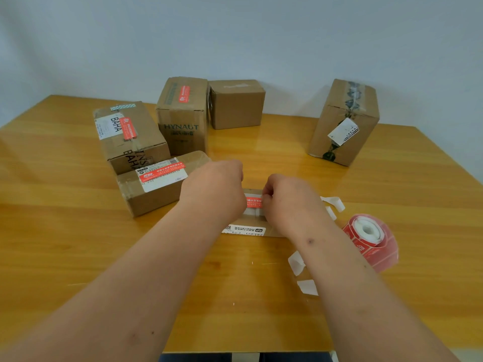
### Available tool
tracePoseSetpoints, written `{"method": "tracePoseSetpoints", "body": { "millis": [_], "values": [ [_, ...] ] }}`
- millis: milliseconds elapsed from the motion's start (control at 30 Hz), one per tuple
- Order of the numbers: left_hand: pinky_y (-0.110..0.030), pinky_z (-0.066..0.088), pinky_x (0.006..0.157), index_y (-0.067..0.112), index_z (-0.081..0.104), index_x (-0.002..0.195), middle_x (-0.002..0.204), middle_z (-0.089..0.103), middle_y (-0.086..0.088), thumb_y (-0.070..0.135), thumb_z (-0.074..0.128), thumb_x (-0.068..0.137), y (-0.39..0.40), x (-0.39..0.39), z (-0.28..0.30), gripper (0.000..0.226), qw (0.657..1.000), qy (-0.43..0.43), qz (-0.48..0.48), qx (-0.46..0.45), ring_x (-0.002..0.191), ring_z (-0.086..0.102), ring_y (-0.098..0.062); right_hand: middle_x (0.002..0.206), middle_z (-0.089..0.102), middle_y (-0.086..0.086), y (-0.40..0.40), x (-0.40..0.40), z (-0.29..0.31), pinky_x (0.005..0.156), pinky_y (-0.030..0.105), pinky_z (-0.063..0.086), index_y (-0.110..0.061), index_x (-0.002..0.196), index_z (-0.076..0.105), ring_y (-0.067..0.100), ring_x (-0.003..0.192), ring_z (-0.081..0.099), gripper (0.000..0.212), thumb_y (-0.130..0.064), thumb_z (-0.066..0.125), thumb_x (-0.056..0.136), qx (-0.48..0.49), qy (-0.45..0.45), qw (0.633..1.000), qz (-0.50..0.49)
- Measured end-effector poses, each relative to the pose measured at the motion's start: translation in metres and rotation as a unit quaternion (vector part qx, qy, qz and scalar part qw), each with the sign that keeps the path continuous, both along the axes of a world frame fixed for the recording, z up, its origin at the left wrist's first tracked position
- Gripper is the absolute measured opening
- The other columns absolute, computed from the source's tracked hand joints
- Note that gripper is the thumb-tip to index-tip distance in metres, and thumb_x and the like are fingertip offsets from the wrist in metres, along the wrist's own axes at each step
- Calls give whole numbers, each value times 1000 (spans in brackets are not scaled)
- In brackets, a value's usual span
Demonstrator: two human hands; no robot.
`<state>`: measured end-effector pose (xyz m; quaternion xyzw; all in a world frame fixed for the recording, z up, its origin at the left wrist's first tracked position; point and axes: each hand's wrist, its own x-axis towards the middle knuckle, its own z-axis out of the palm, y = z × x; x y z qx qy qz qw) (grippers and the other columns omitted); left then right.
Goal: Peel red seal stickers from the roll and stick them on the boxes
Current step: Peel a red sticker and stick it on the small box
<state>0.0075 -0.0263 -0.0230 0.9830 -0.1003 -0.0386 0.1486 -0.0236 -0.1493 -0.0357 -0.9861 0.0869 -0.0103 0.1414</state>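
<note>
Both hands work over a flat box at the middle of the table, and that box serves as the landmark here. The left hand sits at the sticker's left end, fingers curled down out of sight, so whether it pinches or just presses cannot be told. The right hand pinches the sticker's right end with curled fingertips. Holding both ends likely keeps the strip taut and straight across the box seam while it goes down.

The roll lies on its side just right of the box, near the right forearm, handy for the next peel. White backing scraps lie right of the box and nearer the person.

Left of the box, 3 boxes already carry red seals: a low box, a BAHA box and a HYNAUT box. Beyond it, a plain box and, far right, a tall box show no red seal; judging by this, 2 remain. Nothing blocks the hands; the scraps could snag a sleeve-free arm only slightly.
</note>
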Motion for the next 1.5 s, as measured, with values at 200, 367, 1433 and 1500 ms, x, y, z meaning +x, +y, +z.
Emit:
{"method": "tracePoseSetpoints", "body": {
  "millis": [200,367,1433,1500],
  "values": [
    [-34,44,78,27,52,117,95,62,2,21,63,88,-1,-10,-1,32,997,-56,-7,49,85,57,-20,101,60,2,-3,-4,-2,69,33,43,-20,114,55,22,88,53,22,-21,52,92,23,-26,999,-3],
    [-37,43,89,27,53,115,98,64,2,27,66,87,5,-10,-3,31,997,-62,13,36,92,60,-21,101,59,3,-8,-5,-3,67,30,37,-18,107,55,19,82,46,16,-22,54,91,29,-31,999,-22],
    [-47,33,105,32,39,138,136,48,6,50,73,72,14,-14,-33,76,983,16,89,-159,133,32,-24,125,48,-1,-7,-16,-19,97,40,44,-23,131,51,21,117,46,63,-53,58,77,140,-25,988,-63],
    [-46,33,103,31,39,137,136,48,6,42,73,73,14,-16,-34,73,980,19,98,-171,133,32,-25,125,48,-1,-8,-17,-19,96,39,45,-24,131,50,21,116,46,60,-49,60,78,143,-26,987,-67]
  ]
}}
